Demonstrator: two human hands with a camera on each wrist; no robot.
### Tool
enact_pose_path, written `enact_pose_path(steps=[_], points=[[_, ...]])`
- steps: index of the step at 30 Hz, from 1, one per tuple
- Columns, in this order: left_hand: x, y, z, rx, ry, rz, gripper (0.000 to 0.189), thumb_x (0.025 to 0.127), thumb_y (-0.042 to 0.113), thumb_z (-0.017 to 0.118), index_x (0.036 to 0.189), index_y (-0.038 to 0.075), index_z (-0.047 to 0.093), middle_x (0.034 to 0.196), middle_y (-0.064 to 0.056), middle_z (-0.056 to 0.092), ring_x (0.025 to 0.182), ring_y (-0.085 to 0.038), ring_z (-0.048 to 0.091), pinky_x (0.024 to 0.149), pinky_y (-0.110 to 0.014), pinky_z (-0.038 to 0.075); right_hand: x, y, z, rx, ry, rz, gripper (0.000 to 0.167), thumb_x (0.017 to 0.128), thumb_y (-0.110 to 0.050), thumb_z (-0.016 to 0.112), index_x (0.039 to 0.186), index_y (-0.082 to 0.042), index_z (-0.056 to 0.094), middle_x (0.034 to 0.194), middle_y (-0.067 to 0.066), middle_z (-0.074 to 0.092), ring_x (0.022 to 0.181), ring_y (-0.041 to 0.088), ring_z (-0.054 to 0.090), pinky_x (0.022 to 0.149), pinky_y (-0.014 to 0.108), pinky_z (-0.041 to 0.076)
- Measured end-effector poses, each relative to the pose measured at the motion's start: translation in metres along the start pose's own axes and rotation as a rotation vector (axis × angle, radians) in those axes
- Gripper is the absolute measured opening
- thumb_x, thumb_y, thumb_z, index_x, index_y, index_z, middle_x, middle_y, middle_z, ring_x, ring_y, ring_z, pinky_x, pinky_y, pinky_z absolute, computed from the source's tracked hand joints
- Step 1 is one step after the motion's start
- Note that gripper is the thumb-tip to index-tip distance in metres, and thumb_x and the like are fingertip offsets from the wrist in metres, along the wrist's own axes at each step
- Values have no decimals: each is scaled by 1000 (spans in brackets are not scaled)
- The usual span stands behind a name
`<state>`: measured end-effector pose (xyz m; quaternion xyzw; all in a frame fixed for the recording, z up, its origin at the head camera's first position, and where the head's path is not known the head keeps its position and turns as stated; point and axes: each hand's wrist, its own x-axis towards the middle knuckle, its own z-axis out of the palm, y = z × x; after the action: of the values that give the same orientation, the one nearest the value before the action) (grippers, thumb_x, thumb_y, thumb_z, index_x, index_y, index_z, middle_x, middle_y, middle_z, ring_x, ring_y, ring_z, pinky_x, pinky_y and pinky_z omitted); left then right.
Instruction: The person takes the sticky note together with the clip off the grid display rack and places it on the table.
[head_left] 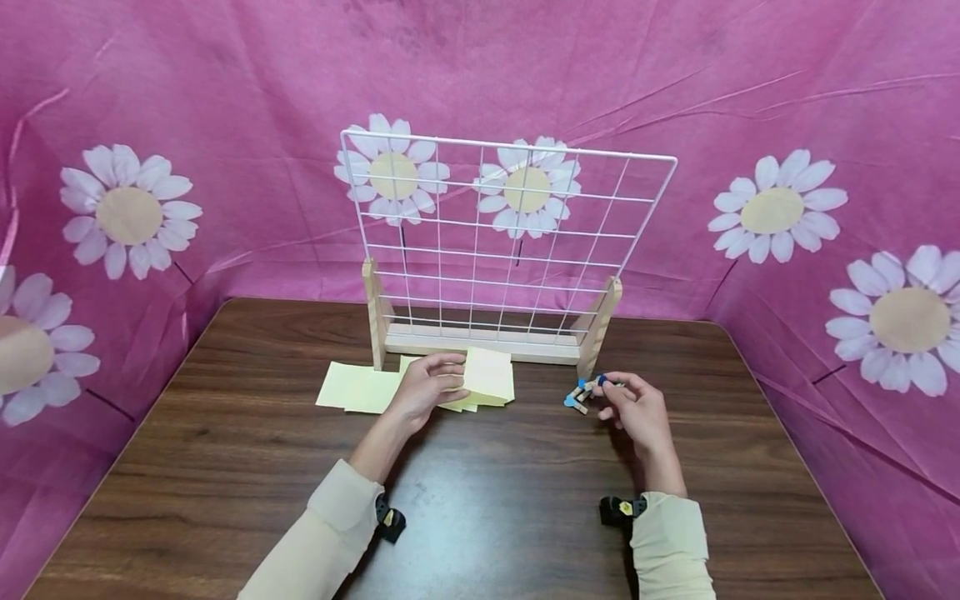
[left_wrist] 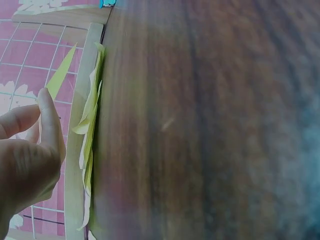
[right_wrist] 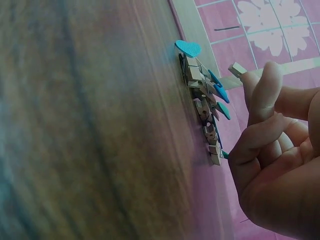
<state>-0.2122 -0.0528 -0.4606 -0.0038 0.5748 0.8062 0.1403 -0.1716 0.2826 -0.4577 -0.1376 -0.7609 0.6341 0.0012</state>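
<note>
My left hand [head_left: 427, 390] pinches one pale yellow paper note [head_left: 487, 377] between thumb and fingers. In the left wrist view the raised note [left_wrist: 61, 75] stands up past the fingertips, above other yellow notes [left_wrist: 89, 135] with curled edges. My right hand [head_left: 639, 415] pinches a small wooden clothespin between thumb and index finger; the clothespin's end [right_wrist: 237, 69] pokes out in the right wrist view. Just beside this hand lies a small heap of mini clothespins [right_wrist: 194, 75] with blue and teal heart-shaped tops.
A white wire grid [head_left: 510, 147] stands upright in a wooden stand [head_left: 480, 343] behind both hands. Several loose notes [head_left: 352, 387] lie spread on the brown wooden table [head_left: 487, 533], left of the stand's middle. Pink cloth with daisies [head_left: 247, 100] hangs around the table.
</note>
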Motion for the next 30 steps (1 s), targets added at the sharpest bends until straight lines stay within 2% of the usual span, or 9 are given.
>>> enact_pose_path(steps=[16,30], points=[[10,-9,5,30,-14,-43,43,86,-20,57,129,-14,57,104,-16,59,86,-21,62,84,-35,64,1,2,-2,19,-34,24,28,105,-14,56,127,3,53,90,-9,76,57,5,65,49,19,43],[12,-11,10,49,-20,-63,44,87,-20,58,130,-15,56,109,-19,60,84,-17,62,83,-33,64,5,5,-3,23,-73,35,26,106,-13,55,126,2,53,91,-9,76,59,5,66,49,19,43]])
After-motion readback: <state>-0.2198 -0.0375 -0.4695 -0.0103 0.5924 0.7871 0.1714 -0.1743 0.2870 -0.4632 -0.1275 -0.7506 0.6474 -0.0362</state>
